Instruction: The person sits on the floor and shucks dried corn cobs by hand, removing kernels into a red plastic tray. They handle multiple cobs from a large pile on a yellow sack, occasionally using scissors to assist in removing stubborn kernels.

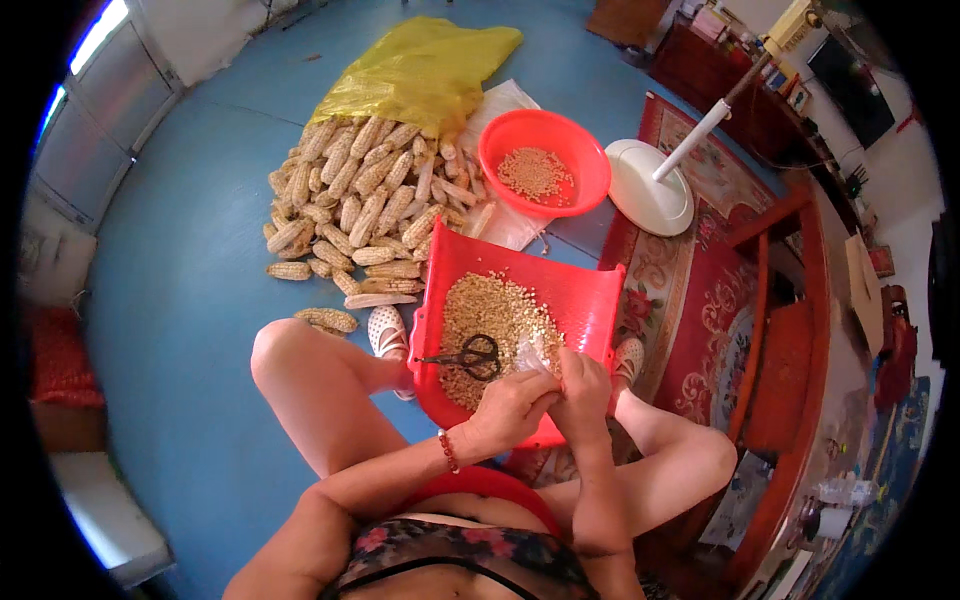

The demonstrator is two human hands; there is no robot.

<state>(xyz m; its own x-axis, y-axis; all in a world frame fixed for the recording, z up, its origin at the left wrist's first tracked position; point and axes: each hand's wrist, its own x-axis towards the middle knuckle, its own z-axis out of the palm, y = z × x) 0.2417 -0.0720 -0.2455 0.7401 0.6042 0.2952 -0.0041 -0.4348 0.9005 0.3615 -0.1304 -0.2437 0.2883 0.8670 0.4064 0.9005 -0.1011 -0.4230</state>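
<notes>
My left hand point(508, 415) and my right hand point(583, 386) meet over the near right part of a red plastic scoop-shaped tray point(525, 251). A small piece of clear plastic point(531, 354) sticks out from between their fingers; the fingertips partly hide one another. Loose corn kernels point(480, 307) lie in a heap in the tray. Black-handled scissors point(476, 358) rest on the kernels, their blades pointing left over the tray's rim. Beyond the tray, a large pile of corn cobs point(367, 187) spills from a yellow woven sack point(427, 67).
A red basin point(491, 187) with some kernels stands behind the tray, beside the round white base point(649, 187) of a stand with a pole. Patterned rug point(637, 247) and a wooden furniture frame point(814, 300) lie to the right. A few cobs point(328, 319) lie near my knee.
</notes>
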